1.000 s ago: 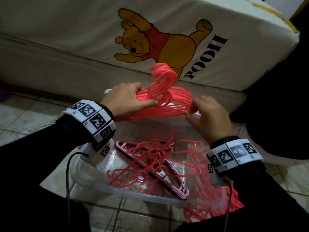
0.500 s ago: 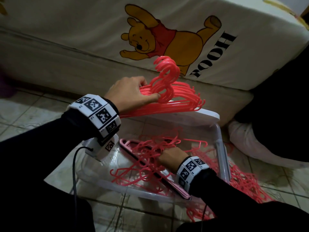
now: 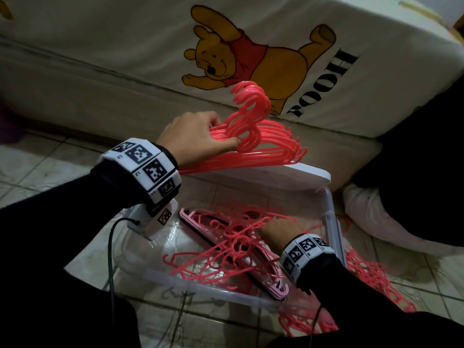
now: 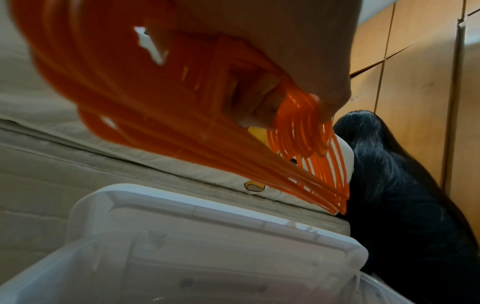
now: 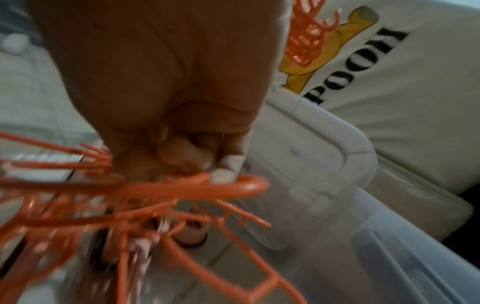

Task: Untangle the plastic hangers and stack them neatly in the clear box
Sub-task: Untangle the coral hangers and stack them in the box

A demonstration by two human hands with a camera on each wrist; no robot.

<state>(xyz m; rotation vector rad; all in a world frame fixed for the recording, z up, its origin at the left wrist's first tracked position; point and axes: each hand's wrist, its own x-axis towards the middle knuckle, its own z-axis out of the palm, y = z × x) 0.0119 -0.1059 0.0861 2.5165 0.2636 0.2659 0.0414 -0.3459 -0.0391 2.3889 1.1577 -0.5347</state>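
My left hand (image 3: 198,136) grips a neat bundle of coral hangers (image 3: 261,144) by the necks, hooks up, above the far rim of the clear box (image 3: 331,217). The left wrist view shows the same bundle (image 4: 161,102) fanning out under my palm. Inside the box lies a tangle of coral hangers (image 3: 226,249) on top of pink hangers (image 3: 276,287). My right hand (image 3: 278,232) is down in the tangle, fingers (image 5: 223,174) curled round one coral hanger's hook (image 5: 233,185).
The box's white lid (image 3: 288,172) leans at the far side against a mattress with a bear print (image 3: 251,59). More tangled coral hangers (image 3: 371,277) lie on the tiled floor right of the box. A dark cloth (image 3: 414,172) lies at the right.
My right hand left the bundle and dropped into the box, taking hold of a hanger in the tangle. The left hand keeps the bundle in about the same place.
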